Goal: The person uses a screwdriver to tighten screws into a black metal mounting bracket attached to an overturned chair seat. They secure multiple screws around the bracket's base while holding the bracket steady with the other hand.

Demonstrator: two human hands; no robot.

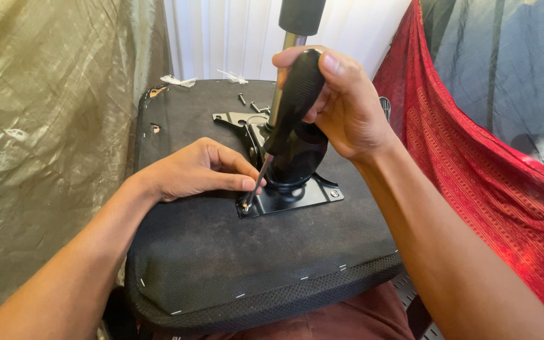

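Right hand (341,107) wraps a screwdriver (288,119) by its black, smooth, rounded plastic handle; fingers curled tight round the handle, thumb laid along the top. Thin bright metal shaft runs down and left from the handle to the near left corner of a black metal mounting plate (291,198), tip meeting a small screw (246,205) there.

Left hand (196,170) lies flat-ish on the seat underside (221,264), fingers pressed together, thumb and forefinger tips pinching close beside the shaft just above the screw. Cannot tell if they touch the screw itself.

Plate is glossy, flat, roughly square with rounded corners, sitting mid-seat, slightly right of centre. Another screw head (335,193) shows at its near right corner. A fat black glossy cylinder housing (297,157) rises from the plate, and a shiny chrome column (278,94) goes up from it to a matte black tube (301,16) at the top edge.

Seat underside is dark grey woven fabric, coarse, dusty, stapled along the near rim; mesh edging on the near side. Small tears at the far left corner. Loose bolts (253,106) lie on the fabric far of the plate. Scraps of clear plastic (177,80) sit at the far edge.

Left: crinkled olive sheet (45,126), shiny. Right: red patterned cloth (473,157), woven. Far: white pleated curtain (221,38).
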